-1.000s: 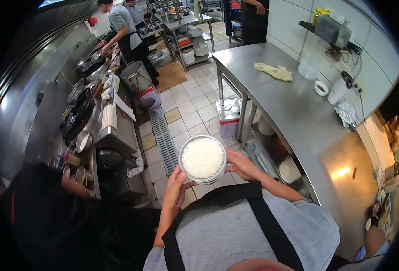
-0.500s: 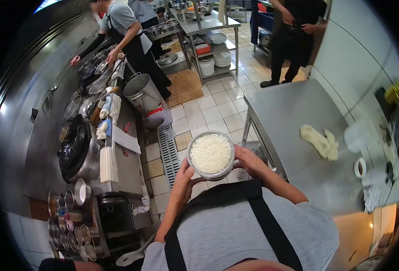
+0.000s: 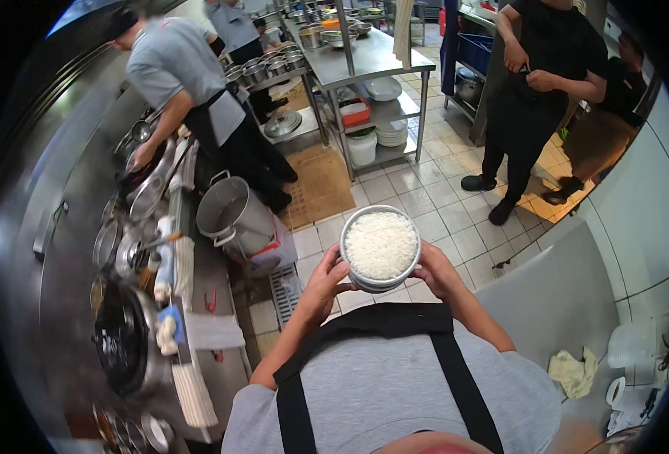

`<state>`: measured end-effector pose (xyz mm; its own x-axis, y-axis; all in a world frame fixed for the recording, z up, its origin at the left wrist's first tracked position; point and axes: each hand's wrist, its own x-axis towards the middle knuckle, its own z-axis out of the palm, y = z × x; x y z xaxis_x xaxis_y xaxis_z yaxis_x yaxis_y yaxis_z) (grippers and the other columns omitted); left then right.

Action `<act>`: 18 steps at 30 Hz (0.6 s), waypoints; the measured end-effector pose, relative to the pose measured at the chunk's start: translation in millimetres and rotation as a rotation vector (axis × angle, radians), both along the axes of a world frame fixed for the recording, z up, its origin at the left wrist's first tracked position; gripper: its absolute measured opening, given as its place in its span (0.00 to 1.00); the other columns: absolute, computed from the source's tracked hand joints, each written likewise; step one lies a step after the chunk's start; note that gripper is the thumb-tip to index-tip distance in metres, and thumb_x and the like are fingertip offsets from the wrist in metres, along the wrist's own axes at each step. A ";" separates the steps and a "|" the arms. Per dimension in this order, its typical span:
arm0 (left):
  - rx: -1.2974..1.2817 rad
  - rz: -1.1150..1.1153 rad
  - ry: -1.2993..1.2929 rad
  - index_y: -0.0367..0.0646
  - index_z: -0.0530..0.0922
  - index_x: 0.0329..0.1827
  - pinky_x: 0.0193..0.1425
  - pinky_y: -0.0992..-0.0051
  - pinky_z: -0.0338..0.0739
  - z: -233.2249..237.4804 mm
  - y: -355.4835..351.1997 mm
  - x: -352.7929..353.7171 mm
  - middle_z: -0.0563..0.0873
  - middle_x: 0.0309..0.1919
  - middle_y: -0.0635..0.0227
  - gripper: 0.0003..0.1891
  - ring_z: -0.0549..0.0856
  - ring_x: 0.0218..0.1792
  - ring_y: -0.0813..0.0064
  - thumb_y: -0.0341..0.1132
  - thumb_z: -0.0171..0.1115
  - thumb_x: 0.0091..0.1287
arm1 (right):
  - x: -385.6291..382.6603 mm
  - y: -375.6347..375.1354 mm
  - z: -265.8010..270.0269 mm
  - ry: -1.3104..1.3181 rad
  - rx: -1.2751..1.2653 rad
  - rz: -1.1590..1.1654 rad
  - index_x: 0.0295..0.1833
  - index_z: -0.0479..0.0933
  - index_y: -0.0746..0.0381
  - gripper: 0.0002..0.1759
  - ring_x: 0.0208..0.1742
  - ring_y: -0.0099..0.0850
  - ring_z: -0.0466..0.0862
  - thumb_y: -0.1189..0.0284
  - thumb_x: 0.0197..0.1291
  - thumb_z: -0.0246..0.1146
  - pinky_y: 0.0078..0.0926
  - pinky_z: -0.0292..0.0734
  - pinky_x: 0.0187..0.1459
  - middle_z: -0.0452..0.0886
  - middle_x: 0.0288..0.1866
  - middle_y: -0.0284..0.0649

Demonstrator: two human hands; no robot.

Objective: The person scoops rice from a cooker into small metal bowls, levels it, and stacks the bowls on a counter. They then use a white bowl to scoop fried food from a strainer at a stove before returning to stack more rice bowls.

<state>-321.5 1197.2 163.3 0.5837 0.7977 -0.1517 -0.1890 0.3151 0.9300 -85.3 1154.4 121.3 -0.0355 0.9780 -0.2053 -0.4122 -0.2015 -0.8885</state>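
A round metal bowl heaped with white rice is held level in front of my chest. My left hand grips its left side, thumb up near the rim and fingers curled beneath. On the opposite side my right hand clasps the wall, with part of its fingers hidden behind the bowl. More metal edges show under the bowl's rim, like a stack. Below the bowl lie the tiled floor and my black apron.
To the left runs a steel cooking range with pans and cloths. A large pot stands beside it, near a person at the stove. Ahead is a steel shelf table. Another person stands right, beyond a steel table.
I have moved forward with the bowl still in both hands. The large pot and shelf table look nearer, the right table has slid back, and the person at the stove now leans over it.
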 end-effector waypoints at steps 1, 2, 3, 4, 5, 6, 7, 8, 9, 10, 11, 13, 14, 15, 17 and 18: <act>0.003 -0.060 0.030 0.45 0.56 0.71 0.55 0.59 0.73 -1.1 30.1 12.5 0.68 0.65 0.68 0.43 0.68 0.63 0.71 0.58 0.61 0.59 | 10.7 20.2 -1.1 -0.003 -0.009 -0.044 0.65 0.67 0.61 0.29 0.45 0.23 0.77 0.52 0.67 0.53 0.29 0.76 0.44 0.78 0.48 0.35; 0.000 -0.093 0.042 0.45 0.56 0.72 0.55 0.60 0.73 -2.0 58.2 25.8 0.67 0.65 0.68 0.43 0.68 0.63 0.71 0.58 0.61 0.59 | 21.5 38.8 -3.3 -0.006 -0.020 -0.089 0.65 0.67 0.60 0.29 0.45 0.23 0.77 0.52 0.66 0.52 0.30 0.76 0.45 0.78 0.48 0.35; -0.002 -0.123 0.052 0.46 0.56 0.72 0.55 0.60 0.73 -3.9 85.6 39.3 0.67 0.65 0.68 0.43 0.67 0.64 0.71 0.58 0.61 0.59 | 32.2 58.3 -3.9 -0.014 -0.026 -0.120 0.65 0.68 0.59 0.30 0.44 0.23 0.77 0.51 0.66 0.53 0.30 0.76 0.45 0.78 0.48 0.34; -0.003 -0.152 0.058 0.46 0.56 0.72 0.55 0.61 0.73 -7.0 113.3 53.9 0.67 0.66 0.68 0.43 0.67 0.64 0.71 0.58 0.61 0.59 | 44.7 79.7 -7.2 -0.019 -0.030 -0.156 0.65 0.68 0.59 0.30 0.44 0.22 0.77 0.50 0.65 0.53 0.30 0.76 0.45 0.78 0.48 0.34; -0.012 -0.179 0.076 0.46 0.55 0.73 0.53 0.62 0.73 -14.3 142.0 68.3 0.66 0.66 0.67 0.43 0.66 0.64 0.72 0.58 0.60 0.59 | 57.8 102.0 -11.2 -0.026 -0.032 -0.189 0.65 0.68 0.59 0.30 0.44 0.22 0.76 0.50 0.65 0.53 0.30 0.76 0.45 0.78 0.47 0.33; -0.009 -0.186 0.059 0.46 0.56 0.73 0.52 0.65 0.73 -17.9 167.1 82.3 0.68 0.64 0.67 0.42 0.68 0.62 0.73 0.58 0.60 0.59 | 70.7 123.2 -15.6 -0.034 -0.040 -0.216 0.65 0.68 0.59 0.31 0.43 0.22 0.76 0.50 0.65 0.54 0.30 0.77 0.45 0.78 0.47 0.33; -0.006 -0.188 0.044 0.46 0.56 0.72 0.51 0.67 0.73 -20.9 191.2 98.3 0.69 0.63 0.66 0.42 0.69 0.60 0.74 0.57 0.60 0.60 | 85.8 146.0 -19.6 -0.041 -0.025 -0.212 0.64 0.68 0.59 0.31 0.42 0.22 0.76 0.49 0.64 0.54 0.30 0.76 0.44 0.78 0.48 0.33; 0.001 -0.191 0.021 0.46 0.57 0.72 0.50 0.70 0.73 -23.1 216.8 114.4 0.70 0.62 0.65 0.41 0.71 0.57 0.74 0.57 0.60 0.60 | 99.0 170.2 -24.0 -0.040 -0.021 -0.221 0.64 0.68 0.59 0.31 0.42 0.22 0.76 0.49 0.64 0.54 0.30 0.76 0.44 0.78 0.48 0.34; 0.016 -0.206 0.011 0.46 0.59 0.71 0.49 0.72 0.73 -27.9 243.1 126.7 0.70 0.62 0.64 0.39 0.70 0.58 0.75 0.57 0.59 0.61 | 110.2 193.6 -25.9 -0.040 -0.021 -0.226 0.64 0.68 0.59 0.31 0.42 0.22 0.76 0.48 0.64 0.54 0.30 0.76 0.44 0.78 0.48 0.34; 0.005 -0.206 0.010 0.46 0.58 0.71 0.50 0.69 0.73 -29.4 269.1 141.1 0.69 0.63 0.65 0.40 0.69 0.60 0.74 0.58 0.59 0.61 | 125.0 220.1 -21.1 -0.049 -0.009 -0.227 0.64 0.69 0.59 0.31 0.42 0.22 0.76 0.48 0.64 0.54 0.29 0.76 0.43 0.77 0.48 0.34; 0.000 -0.205 0.013 0.46 0.57 0.72 0.50 0.66 0.73 -28.3 296.5 154.4 0.68 0.65 0.67 0.41 0.67 0.62 0.73 0.58 0.59 0.61 | 138.5 245.0 -13.7 -0.061 -0.053 -0.216 0.65 0.68 0.59 0.31 0.42 0.23 0.76 0.49 0.64 0.54 0.29 0.76 0.43 0.77 0.49 0.34; 0.021 -0.200 0.035 0.48 0.57 0.72 0.51 0.61 0.73 -23.3 344.8 175.9 0.66 0.67 0.69 0.41 0.65 0.65 0.70 0.60 0.57 0.61 | 166.0 302.2 -18.6 -0.072 -0.057 -0.210 0.65 0.68 0.59 0.31 0.42 0.23 0.76 0.50 0.65 0.54 0.28 0.76 0.43 0.76 0.49 0.35; 0.033 -0.171 0.038 0.49 0.58 0.72 0.51 0.60 0.73 -22.2 369.2 186.2 0.66 0.67 0.69 0.41 0.65 0.65 0.70 0.61 0.56 0.61 | 178.9 329.1 -20.6 -0.074 -0.065 -0.210 0.66 0.68 0.58 0.31 0.41 0.24 0.75 0.50 0.65 0.53 0.28 0.76 0.42 0.76 0.50 0.35; 0.038 -0.145 0.042 0.49 0.58 0.72 0.51 0.59 0.73 -22.8 393.9 196.4 0.66 0.67 0.69 0.41 0.65 0.65 0.69 0.61 0.56 0.61 | 185.6 355.1 -6.1 -0.103 -0.053 -0.189 0.66 0.68 0.57 0.29 0.41 0.24 0.75 0.51 0.66 0.53 0.28 0.76 0.41 0.76 0.49 0.35; 0.047 -0.118 0.033 0.52 0.59 0.72 0.53 0.54 0.71 -27.2 444.5 217.9 0.66 0.67 0.69 0.40 0.63 0.67 0.67 0.64 0.54 0.60 | 206.4 411.2 -6.5 -0.110 -0.056 -0.182 0.65 0.69 0.56 0.27 0.39 0.25 0.75 0.52 0.66 0.52 0.28 0.76 0.39 0.75 0.46 0.34; 0.038 -0.103 0.020 0.52 0.60 0.72 0.54 0.52 0.69 -28.3 470.7 226.7 0.66 0.66 0.69 0.41 0.63 0.66 0.68 0.65 0.54 0.60 | 216.0 438.4 -4.3 -0.114 -0.047 -0.164 0.64 0.69 0.57 0.27 0.38 0.25 0.75 0.53 0.67 0.52 0.28 0.76 0.38 0.75 0.45 0.34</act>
